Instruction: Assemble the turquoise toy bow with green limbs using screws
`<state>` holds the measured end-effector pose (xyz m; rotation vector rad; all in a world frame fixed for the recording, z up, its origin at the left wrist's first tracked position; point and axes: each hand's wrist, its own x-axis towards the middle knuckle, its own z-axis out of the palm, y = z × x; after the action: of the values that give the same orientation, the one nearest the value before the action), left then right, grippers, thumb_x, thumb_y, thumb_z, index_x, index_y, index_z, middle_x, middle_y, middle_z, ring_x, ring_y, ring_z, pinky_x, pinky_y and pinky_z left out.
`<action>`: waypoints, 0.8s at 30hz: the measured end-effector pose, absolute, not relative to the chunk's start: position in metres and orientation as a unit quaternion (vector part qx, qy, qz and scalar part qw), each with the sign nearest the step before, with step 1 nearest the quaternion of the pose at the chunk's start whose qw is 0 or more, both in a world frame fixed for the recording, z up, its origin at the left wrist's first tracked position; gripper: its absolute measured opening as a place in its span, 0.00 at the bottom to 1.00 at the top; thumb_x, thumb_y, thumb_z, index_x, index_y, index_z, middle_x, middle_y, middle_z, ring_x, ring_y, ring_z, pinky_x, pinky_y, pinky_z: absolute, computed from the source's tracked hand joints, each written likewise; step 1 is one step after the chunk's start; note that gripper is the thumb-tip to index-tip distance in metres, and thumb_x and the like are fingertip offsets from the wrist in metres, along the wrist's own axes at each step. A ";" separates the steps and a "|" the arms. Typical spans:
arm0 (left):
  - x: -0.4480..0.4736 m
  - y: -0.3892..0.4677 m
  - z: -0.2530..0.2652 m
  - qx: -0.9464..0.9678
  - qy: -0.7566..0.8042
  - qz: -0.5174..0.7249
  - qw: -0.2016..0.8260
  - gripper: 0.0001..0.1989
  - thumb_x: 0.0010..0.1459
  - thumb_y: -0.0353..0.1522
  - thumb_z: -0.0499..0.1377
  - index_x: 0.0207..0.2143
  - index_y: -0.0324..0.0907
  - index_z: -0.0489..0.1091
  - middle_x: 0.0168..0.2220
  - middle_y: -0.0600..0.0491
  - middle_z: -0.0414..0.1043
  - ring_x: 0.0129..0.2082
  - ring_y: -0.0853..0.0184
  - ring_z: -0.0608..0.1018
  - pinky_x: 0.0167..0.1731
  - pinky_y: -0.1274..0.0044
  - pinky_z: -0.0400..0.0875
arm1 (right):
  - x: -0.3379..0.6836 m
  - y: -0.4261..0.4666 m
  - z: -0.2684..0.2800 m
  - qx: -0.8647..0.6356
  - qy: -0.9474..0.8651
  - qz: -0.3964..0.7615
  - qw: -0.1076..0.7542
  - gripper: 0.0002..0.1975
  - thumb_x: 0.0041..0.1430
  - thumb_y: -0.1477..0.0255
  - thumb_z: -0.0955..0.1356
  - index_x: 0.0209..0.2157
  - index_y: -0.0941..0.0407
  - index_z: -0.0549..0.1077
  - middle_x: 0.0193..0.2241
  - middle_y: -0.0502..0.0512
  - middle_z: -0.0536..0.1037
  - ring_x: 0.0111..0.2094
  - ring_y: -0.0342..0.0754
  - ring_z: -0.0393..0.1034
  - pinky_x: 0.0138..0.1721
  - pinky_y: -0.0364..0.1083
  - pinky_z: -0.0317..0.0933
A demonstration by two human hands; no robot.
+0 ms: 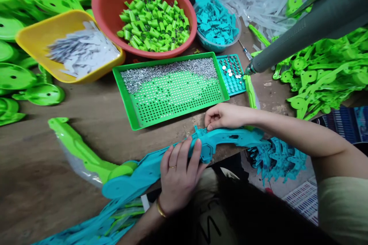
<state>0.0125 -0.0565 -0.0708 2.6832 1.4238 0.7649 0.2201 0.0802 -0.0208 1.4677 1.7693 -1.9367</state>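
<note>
Long blue part (207,146), one — jointed or hinged at its middle, lying along the near side of the green tray (175,101).

Left hand (178,174): fingers folded over the part, gripping it; thumb hidden. Right hand (230,115): thumb and forefinger drawn together at a small upright post on the part, just short of the tray's near edge; whether anything small is pinched between them cannot be told.

Step in hand, by judgement: fitting or adjusting a detail at the middle joint. The next move seems to call for a steady left hold and a fine right fingertip touch.

Green curved piece (83,151), partly in clear film: near left of the tray, its end touching the part; whether joined, unclear.

Silver screw-like pieces (189,68): in the tray, banked along its far side. Blue studded board (243,89), with silver discs: against the tray's right end. Grey tool (290,40): above and right of the tray, tip downward. Red bowl (106,7) of green cylinders: beyond the tray. Yellow bin (34,42) of pale slips: far left of the tray.
</note>
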 end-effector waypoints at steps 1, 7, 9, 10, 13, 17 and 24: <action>0.013 -0.056 -0.071 0.856 0.456 0.244 0.005 0.31 0.55 0.41 0.63 0.57 0.32 0.66 0.50 0.36 0.72 0.49 0.52 0.73 0.55 0.61 0.61 | 0.219 0.081 -0.021 0.491 0.591 -0.636 0.069 0.03 0.53 0.75 0.71 0.30 0.60 0.73 0.23 0.46 0.71 0.25 0.37 0.62 0.27 0.39 0.57; 0.013 -0.054 -0.070 0.856 0.457 0.244 0.014 0.31 0.57 0.42 0.61 0.57 0.32 0.66 0.49 0.36 0.72 0.48 0.52 0.73 0.56 0.61 0.61 | 0.216 0.083 -0.020 0.514 0.584 -0.623 0.083 0.03 0.53 0.75 0.71 0.31 0.60 0.75 0.23 0.46 0.72 0.25 0.37 0.62 0.29 0.40 0.57; 0.012 -0.054 -0.071 0.856 0.457 0.242 0.016 0.30 0.58 0.42 0.61 0.57 0.32 0.66 0.50 0.36 0.72 0.48 0.52 0.73 0.55 0.61 0.61 | 0.219 0.083 -0.023 0.510 0.569 -0.640 0.083 0.03 0.53 0.75 0.71 0.31 0.59 0.75 0.22 0.45 0.71 0.24 0.37 0.61 0.27 0.40 0.55; 0.012 -0.054 -0.072 0.855 0.459 0.241 0.018 0.30 0.58 0.43 0.60 0.56 0.32 0.67 0.49 0.36 0.72 0.49 0.52 0.73 0.55 0.61 0.61 | 0.220 0.083 -0.024 0.505 0.559 -0.652 0.083 0.03 0.53 0.74 0.71 0.31 0.59 0.75 0.21 0.44 0.70 0.23 0.36 0.60 0.25 0.40 0.54; 0.013 -0.055 -0.073 0.851 0.464 0.244 0.024 0.30 0.57 0.43 0.61 0.56 0.32 0.67 0.49 0.36 0.73 0.49 0.51 0.72 0.55 0.61 0.60 | 0.224 0.084 -0.029 0.497 0.532 -0.680 0.083 0.05 0.53 0.72 0.71 0.33 0.58 0.75 0.19 0.43 0.67 0.19 0.36 0.56 0.21 0.40 0.51; 0.013 -0.054 -0.073 0.851 0.461 0.248 0.027 0.29 0.58 0.43 0.60 0.56 0.32 0.67 0.49 0.35 0.73 0.49 0.52 0.72 0.55 0.61 0.61 | 0.224 0.083 -0.032 0.516 0.518 -0.677 0.086 0.06 0.53 0.73 0.72 0.33 0.59 0.76 0.19 0.43 0.68 0.18 0.35 0.56 0.21 0.39 0.50; 0.011 -0.050 -0.071 0.850 0.463 0.247 0.038 0.29 0.60 0.44 0.58 0.55 0.31 0.68 0.48 0.35 0.73 0.48 0.51 0.73 0.54 0.61 0.62 | 0.222 0.085 -0.033 0.508 0.544 -0.663 0.085 0.04 0.53 0.73 0.72 0.31 0.60 0.77 0.22 0.46 0.73 0.23 0.36 0.61 0.26 0.39 0.55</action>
<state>0.0110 -0.0504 -0.0714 2.6084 1.4195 0.7576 0.2216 0.0847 -0.0334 1.5139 1.6217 -1.9769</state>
